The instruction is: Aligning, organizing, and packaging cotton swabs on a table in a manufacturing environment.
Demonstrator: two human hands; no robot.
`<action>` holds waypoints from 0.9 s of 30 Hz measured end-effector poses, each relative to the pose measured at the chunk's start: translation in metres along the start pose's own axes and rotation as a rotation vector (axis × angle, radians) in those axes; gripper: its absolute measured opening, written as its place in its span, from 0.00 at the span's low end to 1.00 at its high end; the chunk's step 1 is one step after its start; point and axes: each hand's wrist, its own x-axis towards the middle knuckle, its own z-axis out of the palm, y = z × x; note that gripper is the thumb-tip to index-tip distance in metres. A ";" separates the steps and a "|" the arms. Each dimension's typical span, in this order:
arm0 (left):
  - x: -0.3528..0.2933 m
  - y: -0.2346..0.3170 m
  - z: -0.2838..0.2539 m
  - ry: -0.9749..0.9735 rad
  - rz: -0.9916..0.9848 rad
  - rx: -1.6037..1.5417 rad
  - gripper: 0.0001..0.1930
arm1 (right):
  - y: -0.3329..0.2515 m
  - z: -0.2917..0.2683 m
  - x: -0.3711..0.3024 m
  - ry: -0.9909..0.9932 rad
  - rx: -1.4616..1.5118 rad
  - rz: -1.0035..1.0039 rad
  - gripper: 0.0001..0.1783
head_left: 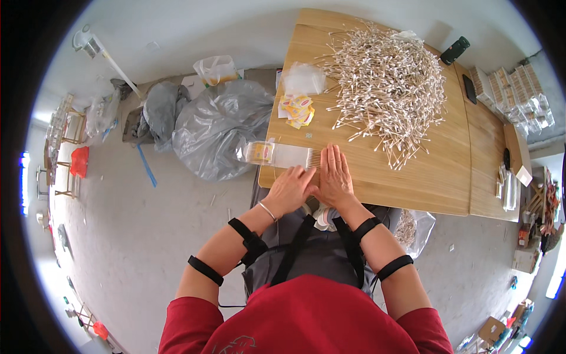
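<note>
My left hand (pixel 289 192) is at the table's near edge, its bent fingers gripping the near side of a clear plastic bag (pixel 290 156). The bag lies flat, and its left end carries a yellow and white label card (pixel 260 152) and reaches past the table's edge. Cotton swabs (pixel 316 157) lie side by side at the bag's right end, sticks pointing left and right. Beside them my right hand (pixel 335 180) lies flat with its fingers stretched out, touching the row's right end. My palms hide the near part of the row.
A large heap of loose cotton swabs (pixel 389 85) covers the far middle of the wooden table (pixel 413 192). Yellow label cards (pixel 297 110) and stacked clear bags (pixel 304 79) lie at its left. Packed boxes (pixel 510 88) stand far right. A big grey plastic sack (pixel 221 127) is on the floor.
</note>
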 end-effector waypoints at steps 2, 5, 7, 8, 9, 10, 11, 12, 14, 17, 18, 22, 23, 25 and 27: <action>-0.003 0.012 -0.001 -0.005 -0.014 0.007 0.31 | 0.001 0.003 0.000 -0.031 -0.007 -0.003 0.53; 0.000 0.018 -0.001 -0.025 -0.037 0.026 0.33 | 0.007 0.016 0.001 0.045 -0.099 -0.010 0.50; 0.001 0.018 -0.001 -0.040 -0.054 0.038 0.35 | 0.008 0.020 0.001 0.056 -0.180 -0.022 0.49; 0.001 0.018 0.000 -0.050 -0.055 0.044 0.35 | 0.008 0.020 0.002 0.054 -0.180 -0.024 0.49; 0.002 0.017 0.000 -0.060 -0.055 0.050 0.35 | 0.007 0.019 0.002 0.050 -0.187 -0.023 0.48; 0.002 0.017 0.000 -0.061 -0.057 0.050 0.35 | 0.007 0.019 0.002 0.046 -0.194 -0.022 0.48; 0.002 0.016 0.000 -0.069 -0.061 0.046 0.35 | 0.006 0.018 0.001 0.044 -0.194 -0.022 0.48; 0.003 0.016 0.001 -0.077 -0.065 0.042 0.36 | 0.006 0.016 0.001 0.032 -0.139 -0.016 0.48; 0.003 0.017 0.002 -0.066 -0.065 0.043 0.36 | 0.006 0.014 0.001 0.019 -0.086 -0.008 0.48; 0.005 0.017 0.003 -0.050 -0.060 0.038 0.37 | 0.006 0.014 0.001 0.008 -0.070 0.002 0.50; 0.005 0.017 0.003 -0.044 -0.056 0.034 0.38 | 0.006 0.014 0.001 0.015 -0.066 0.003 0.51; 0.007 0.019 0.002 -0.061 -0.090 0.041 0.41 | 0.004 0.013 0.002 0.000 -0.051 0.017 0.51; 0.007 0.019 0.002 -0.060 -0.087 0.058 0.42 | 0.004 0.013 0.002 0.000 -0.051 0.017 0.51; 0.007 0.019 0.003 -0.059 -0.085 0.074 0.43 | 0.003 0.012 0.002 -0.035 -0.105 0.021 0.51; 0.008 0.020 0.004 -0.072 -0.097 0.077 0.44 | 0.004 0.013 0.002 -0.031 -0.111 0.020 0.50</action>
